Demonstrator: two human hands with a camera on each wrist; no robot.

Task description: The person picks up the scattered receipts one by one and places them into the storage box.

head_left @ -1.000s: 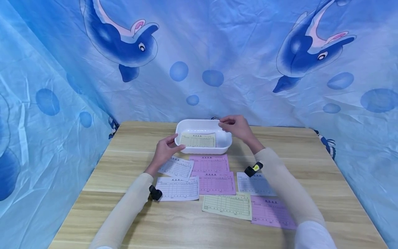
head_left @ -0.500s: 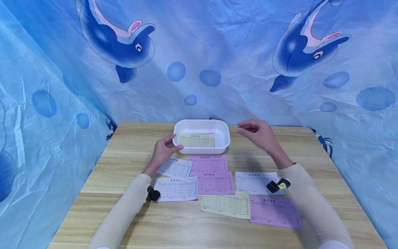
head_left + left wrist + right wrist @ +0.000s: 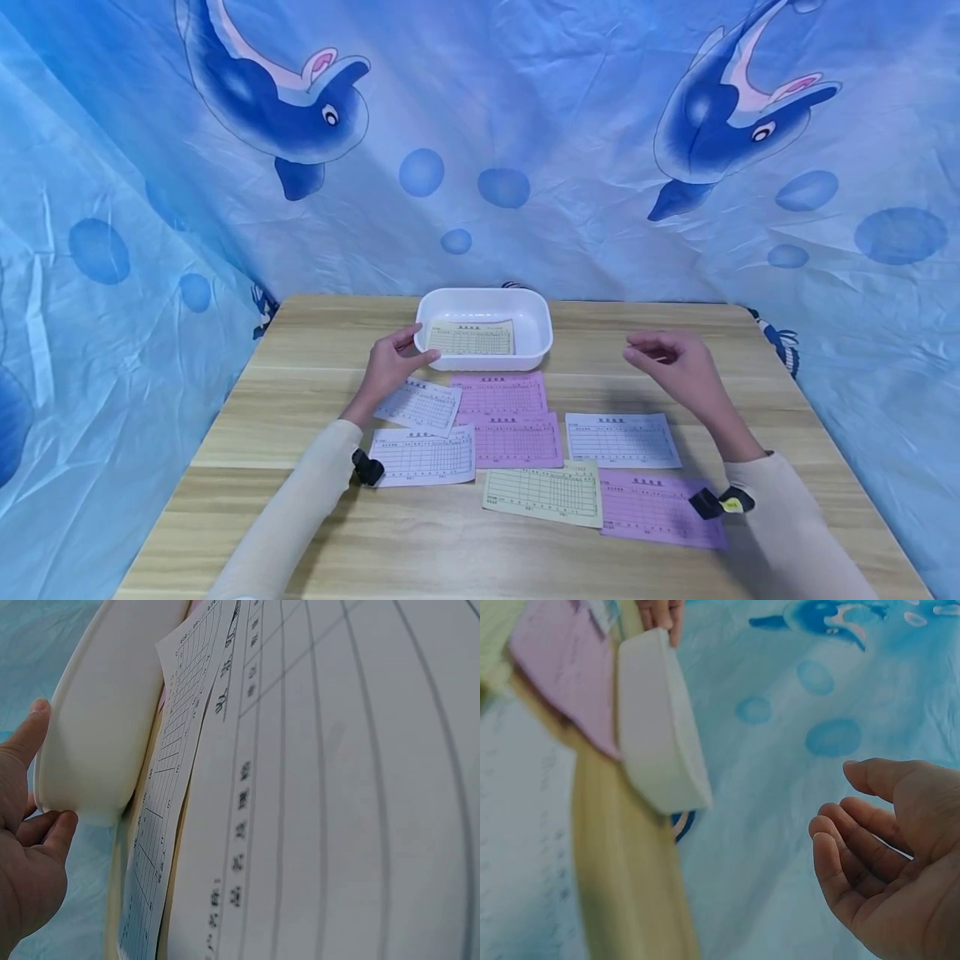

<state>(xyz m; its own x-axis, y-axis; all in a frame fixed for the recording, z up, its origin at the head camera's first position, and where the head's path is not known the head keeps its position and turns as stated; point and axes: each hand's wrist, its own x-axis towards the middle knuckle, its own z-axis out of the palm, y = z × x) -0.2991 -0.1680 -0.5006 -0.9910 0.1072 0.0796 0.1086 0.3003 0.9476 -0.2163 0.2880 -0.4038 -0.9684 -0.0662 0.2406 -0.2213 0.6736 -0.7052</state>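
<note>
A white plastic tray [image 3: 528,360] stands at the back of the table, with a yellow printed slip [image 3: 472,339] lying inside it. My left hand [image 3: 390,364] holds the tray's left end, thumb on the near rim and fingers at the far side; the left wrist view shows the fingertips [image 3: 64,821] right at the tray's edge. Over the table to the right of the tray, my right hand [image 3: 678,371] is raised with loosely bent fingers and nothing in them. In the right wrist view its thumb [image 3: 881,778] stands apart from the fingers.
Printed slips lie spread in front of the tray: white ones [image 3: 423,457] at left, pink ones [image 3: 517,442] in the middle, a yellow one [image 3: 543,493] nearer, another white [image 3: 622,442] and pink [image 3: 652,508] at right. A blue dolphin-print cloth [image 3: 585,250] hangs behind the wooden table [image 3: 420,542].
My right hand has moved from the tray's right rim out to the right and nearer to me. My left hand has stayed at the tray's left end.
</note>
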